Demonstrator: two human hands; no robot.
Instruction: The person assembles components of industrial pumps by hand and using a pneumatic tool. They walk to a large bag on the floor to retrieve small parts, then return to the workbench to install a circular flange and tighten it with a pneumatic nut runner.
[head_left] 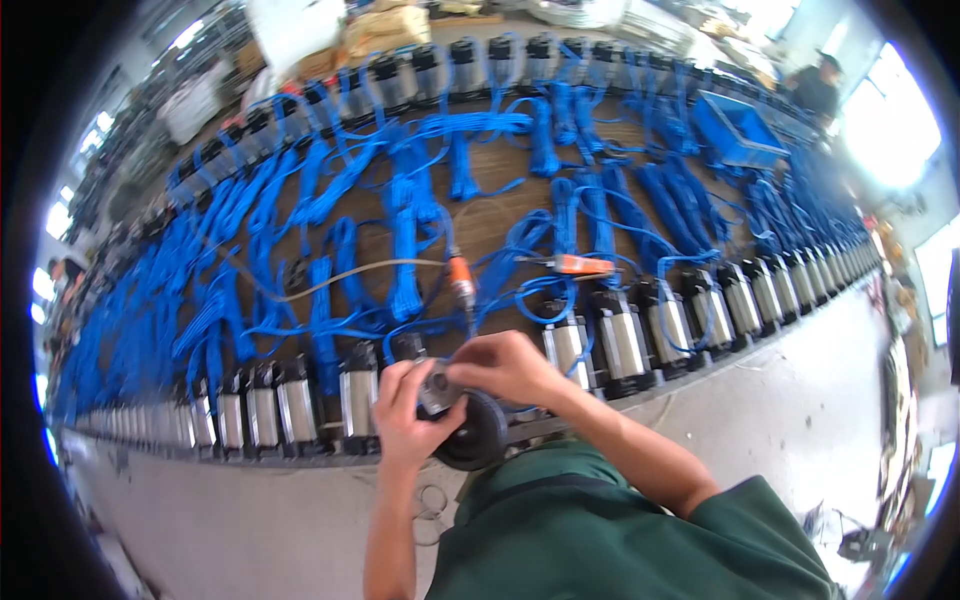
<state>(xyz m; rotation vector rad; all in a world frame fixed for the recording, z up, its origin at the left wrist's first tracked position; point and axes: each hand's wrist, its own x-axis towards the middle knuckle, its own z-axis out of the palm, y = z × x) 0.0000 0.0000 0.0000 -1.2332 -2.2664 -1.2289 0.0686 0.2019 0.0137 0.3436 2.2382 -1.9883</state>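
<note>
While both bare hands met over the near edge of the brown tabletop [490,218], I had the round grey metal part [436,394] between them, just in front of the dark green shirt [590,520]. A black disc-shaped piece [474,445] sat directly against its lower right side; whether the two were one body I could not tell. I saw the left hand [408,420] pinching the grey part, fingers over its far side and thumb across the near one. The right hand [510,368] had its fingers bunched together at the part's right edge, but I could not tell whether they gripped anything.

Just beyond the hands, an orange-and-black handheld tool [460,282] pointed toward them, a pale hose [350,272] curving off to its left. Further right, I made out a second orange tool [583,265] lying among blue cable bundles [403,205]. Silver cylinders with black ends [620,338] lined the near edge, with another row [426,75] along the far side, and a blue plastic bin [735,130] at the far right.
</note>
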